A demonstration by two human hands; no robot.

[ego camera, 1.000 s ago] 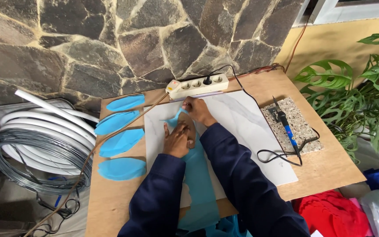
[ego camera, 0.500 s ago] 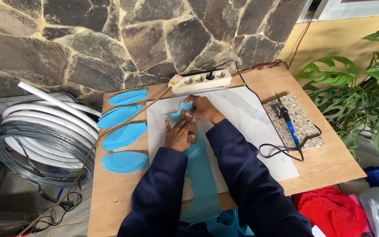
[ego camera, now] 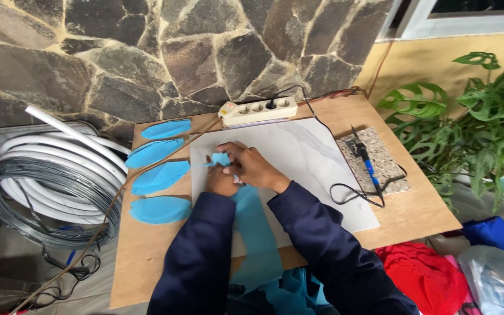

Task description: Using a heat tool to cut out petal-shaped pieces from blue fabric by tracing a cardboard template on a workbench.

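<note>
Both hands busy on blue fabric strip point(ego camera: 252, 227) lying on white marble slab point(ego camera: 310, 163): left hand point(ego camera: 221, 181) pressing it flat, right hand point(ego camera: 252, 166) pinching its top end. Four blue leaf-shaped pieces point(ego camera: 158, 178) lined up just left.

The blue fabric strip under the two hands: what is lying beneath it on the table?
Beneath the blue fabric strip lies a white marble-patterned slab, itself resting on the wooden table. The left hand and right hand cover the strip's far end, hiding the slab there.
</note>
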